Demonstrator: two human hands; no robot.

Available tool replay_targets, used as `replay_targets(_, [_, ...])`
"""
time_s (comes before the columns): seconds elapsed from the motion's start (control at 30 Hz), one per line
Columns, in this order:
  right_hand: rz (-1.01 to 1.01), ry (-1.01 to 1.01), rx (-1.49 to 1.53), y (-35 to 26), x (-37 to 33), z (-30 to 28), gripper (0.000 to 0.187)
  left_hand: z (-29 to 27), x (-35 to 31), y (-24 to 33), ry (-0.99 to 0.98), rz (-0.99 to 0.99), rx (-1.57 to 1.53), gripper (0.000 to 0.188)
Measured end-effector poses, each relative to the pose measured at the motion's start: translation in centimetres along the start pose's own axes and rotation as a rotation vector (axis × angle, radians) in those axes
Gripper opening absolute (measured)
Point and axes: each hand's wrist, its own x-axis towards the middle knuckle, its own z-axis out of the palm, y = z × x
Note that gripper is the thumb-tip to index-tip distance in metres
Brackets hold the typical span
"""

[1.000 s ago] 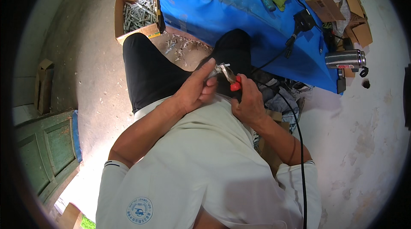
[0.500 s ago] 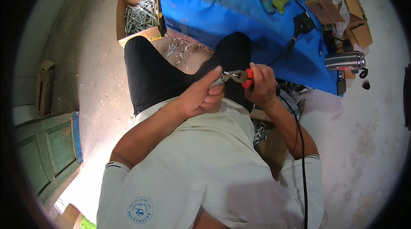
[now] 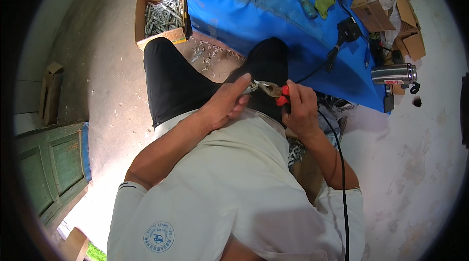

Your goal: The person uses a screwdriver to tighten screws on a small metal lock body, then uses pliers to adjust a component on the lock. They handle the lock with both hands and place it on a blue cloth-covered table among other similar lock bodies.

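Note:
In front of my lap, my left hand (image 3: 225,104) is closed around a small grey metal cylinder (image 3: 250,88), its end sticking out past the thumb. My right hand (image 3: 302,112) grips red-handled pliers (image 3: 282,96). The jaws point left at the cylinder's end and are spread apart. A thin white piece shows at that end, beside the upper jaw; whether the jaw touches it I cannot tell.
A cardboard box (image 3: 138,19) of grey metal pieces stands on the floor. White scraps (image 3: 211,58) lie near it. On the blue-covered table (image 3: 234,7) are a screwdriver (image 3: 305,3), a green cloth (image 3: 323,3) and a steel flask (image 3: 391,73). A black cable (image 3: 345,187) passes my right arm.
The plier jaws have spread wider, and the pliers have shifted slightly right and down with my right hand. My left hand still holds the metal cylinder, a little further left.

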Motion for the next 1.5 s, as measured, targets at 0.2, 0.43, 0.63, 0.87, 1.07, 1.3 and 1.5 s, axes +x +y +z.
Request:
replay_targets(0.2, [-0.117,0.099,-0.070,2.7,0.1,3.2,0.063,-0.1,0.4,0.3,-0.027,-0.111,-0.117,0.049])
replay_targets(0.43, [-0.071,-0.135,0.147,1.8,2.3,1.4,0.065,-0.8,-0.1,0.4,-0.029,-0.109,-0.198,0.053])
replay_targets(0.63, [-0.181,-0.013,-0.039,6.4,0.5,-0.2,0.064,-2.9,-0.4,0.9,-0.182,-0.075,-0.295,0.054])
replay_targets(0.87, [0.206,-0.165,0.171,4.0,1.0,2.1,0.062,-3.3,-0.7,0.5,-0.156,-0.009,-0.363,0.055])
replay_targets(1.07, [0.505,-0.652,0.925,1.6,1.5,3.1,0.052,-3.7,-0.7,0.2,-0.175,-0.022,-0.396,0.054])
replay_targets(1.3, [0.713,-0.049,0.960,1.3,5.1,0.3,0.026,-3.8,-0.6,0.0,-0.300,0.048,-0.381,0.055])
replay_targets(1.5, [0.969,0.328,0.523,10.8,12.4,-0.4,0.016,-3.8,-0.6,-0.2,-0.376,0.059,-0.357,0.054])
